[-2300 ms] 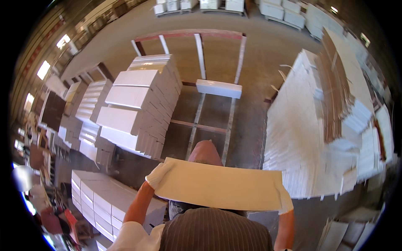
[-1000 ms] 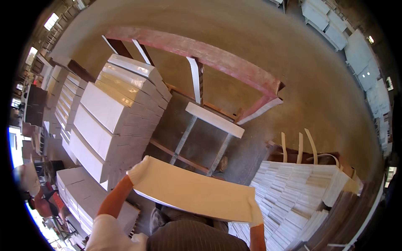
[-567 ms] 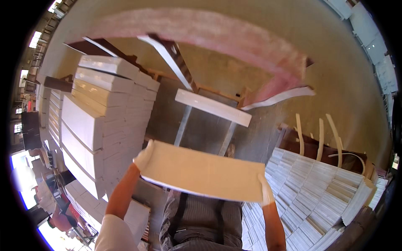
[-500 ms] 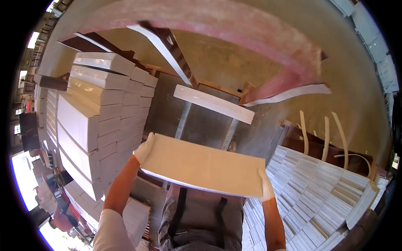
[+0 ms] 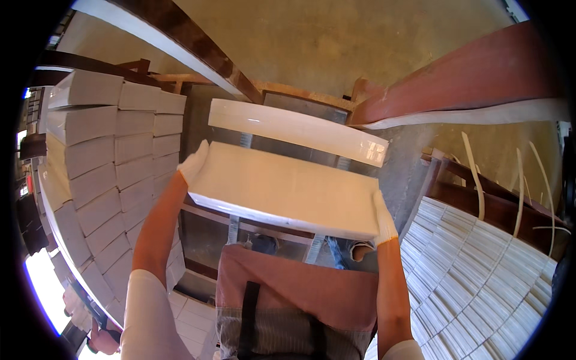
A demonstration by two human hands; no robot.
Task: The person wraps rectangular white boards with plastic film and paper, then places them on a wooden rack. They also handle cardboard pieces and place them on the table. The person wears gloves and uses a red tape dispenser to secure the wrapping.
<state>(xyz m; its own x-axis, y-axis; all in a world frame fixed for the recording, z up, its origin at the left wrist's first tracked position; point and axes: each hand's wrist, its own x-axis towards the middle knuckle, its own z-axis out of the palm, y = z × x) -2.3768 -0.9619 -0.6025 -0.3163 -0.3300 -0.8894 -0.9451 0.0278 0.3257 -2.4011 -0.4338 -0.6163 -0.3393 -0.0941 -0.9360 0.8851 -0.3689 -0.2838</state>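
Note:
Between my two hands is a long rectangular box-like block (image 5: 282,189) with a flat beige top and a glossy white near side. My left hand (image 5: 195,162), in a pale glove, grips its left end. At the right end, my right hand (image 5: 383,219), also gloved, presses against the short side. The block is held level in front of my body, tilted slightly down to the right. Just beyond it lies a similar long white block (image 5: 294,129), resting across two grey strips (image 5: 234,228) that run toward my feet.
On the left rises a tall stack of white boxes (image 5: 96,174). To the right lie packed rows of thin white slabs (image 5: 474,276), with pale curved strips (image 5: 474,174) standing behind. A brown-and-white post (image 5: 186,45) and a reddish panel (image 5: 462,84) stand ahead. Another person (image 5: 102,336) is at lower left.
The block in my hands has moved forward, closer to the white block on the strips. My view has shifted, and my feet now show below the block.

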